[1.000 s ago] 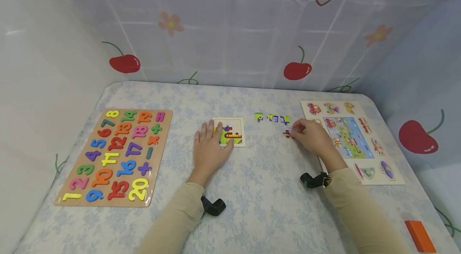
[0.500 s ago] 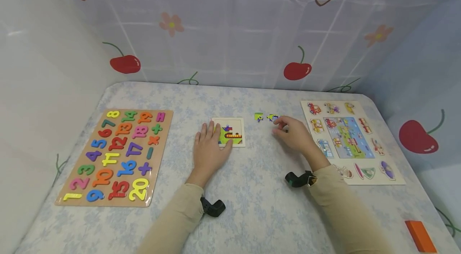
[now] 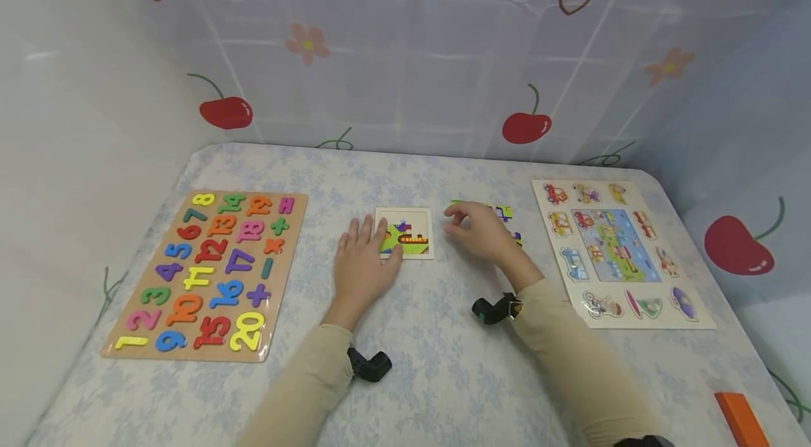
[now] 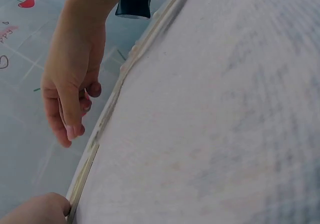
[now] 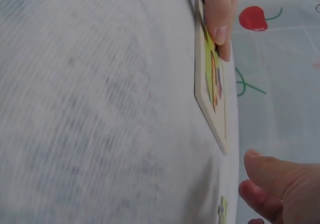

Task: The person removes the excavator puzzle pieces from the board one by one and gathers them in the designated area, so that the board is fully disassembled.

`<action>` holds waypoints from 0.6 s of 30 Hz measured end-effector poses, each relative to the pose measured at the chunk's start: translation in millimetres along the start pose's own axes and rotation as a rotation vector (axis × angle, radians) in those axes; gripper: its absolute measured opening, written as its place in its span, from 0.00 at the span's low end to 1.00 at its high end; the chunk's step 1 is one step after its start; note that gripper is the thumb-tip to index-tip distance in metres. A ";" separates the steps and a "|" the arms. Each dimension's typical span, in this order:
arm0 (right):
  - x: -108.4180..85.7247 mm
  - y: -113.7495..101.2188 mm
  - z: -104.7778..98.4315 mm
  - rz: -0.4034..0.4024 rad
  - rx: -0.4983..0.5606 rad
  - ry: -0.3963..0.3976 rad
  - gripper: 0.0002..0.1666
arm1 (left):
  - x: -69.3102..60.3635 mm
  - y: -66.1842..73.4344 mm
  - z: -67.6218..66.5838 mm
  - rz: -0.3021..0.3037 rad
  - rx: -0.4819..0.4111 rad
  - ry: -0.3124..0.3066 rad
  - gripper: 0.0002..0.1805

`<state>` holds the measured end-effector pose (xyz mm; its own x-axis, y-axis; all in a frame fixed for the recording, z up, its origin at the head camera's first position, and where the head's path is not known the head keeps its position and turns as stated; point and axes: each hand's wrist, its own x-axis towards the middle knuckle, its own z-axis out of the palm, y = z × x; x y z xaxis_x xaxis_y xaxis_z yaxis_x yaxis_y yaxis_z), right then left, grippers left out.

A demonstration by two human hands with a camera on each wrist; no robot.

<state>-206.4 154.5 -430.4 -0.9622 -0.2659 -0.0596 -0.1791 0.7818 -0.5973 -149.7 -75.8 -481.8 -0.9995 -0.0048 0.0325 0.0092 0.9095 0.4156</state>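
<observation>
The small square puzzle board (image 3: 432, 236) lies mid-table, its lower part filled with a colourful picture. My left hand (image 3: 364, 274) rests on its left side, fingers straight; the right wrist view shows the left hand's fingertips (image 5: 220, 34) on the board (image 5: 201, 84). Just right of the board hovers my right hand (image 3: 483, 232), its fingers loosely bent. In the left wrist view the right hand (image 4: 72, 79) shows nothing between its fingers. Loose puzzle pieces (image 3: 503, 212) lie behind and beside it, partly hidden by it; another piece (image 5: 223, 211) shows in the right wrist view.
A number board (image 3: 215, 355) with coloured digits lies at the left. At the right is a larger picture puzzle (image 3: 551, 183). An orange block (image 3: 740, 419) sits near the front right corner. Printed curtains (image 3: 405, 67) stand behind the table.
My right hand has moved left from the loose pieces towards the small board, uncovering a piece at the right of the group. My left hand stays on the board.
</observation>
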 end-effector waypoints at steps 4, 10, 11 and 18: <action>9.2 -14.0 9.3 -0.039 -0.022 -0.028 0.19 | 0.6 0.0 0.7 -0.001 0.022 0.003 0.38; 19.8 -30.6 19.6 -0.075 -0.060 -0.053 0.20 | 0.4 0.5 1.1 0.012 0.026 0.016 0.38; 21.6 -32.7 21.5 -0.081 -0.072 -0.057 0.20 | 0.0 0.5 0.9 0.014 0.027 0.017 0.38; 30.6 -42.3 34.0 -0.094 -0.132 -0.094 0.20 | -0.4 -0.7 0.3 0.019 0.036 0.022 0.38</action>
<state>-221.3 94.0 -434.1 -0.9176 -0.3879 -0.0869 -0.2985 0.8167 -0.4939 -149.4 -76.3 -482.4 -0.9982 0.0041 0.0599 0.0267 0.9239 0.3817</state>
